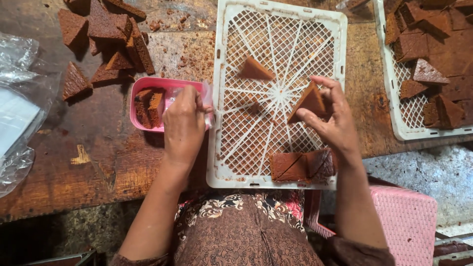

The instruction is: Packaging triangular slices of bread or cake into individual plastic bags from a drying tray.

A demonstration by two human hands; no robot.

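Observation:
My right hand [331, 118] pinches a triangular slice of brown cake [309, 101] above a white lattice tray [224, 148]. Another triangular slice [254, 69] lies near the tray's middle, and a few more slices [301, 166] sit at its near right corner. My left hand [183, 123] rests on the right end of a small pink plastic box [140, 88], its fingers closed on the box's clear wrap at the rim. Inside the pink box lie brown cake pieces [149, 106].
A heap of cake triangles [106, 42] lies on the worn wooden table [88, 162] at the back left. Clear plastic bags [19, 103] sit at the left edge. A second white tray [401, 123] full of cake is at the right. A pink stool [406, 221] stands below.

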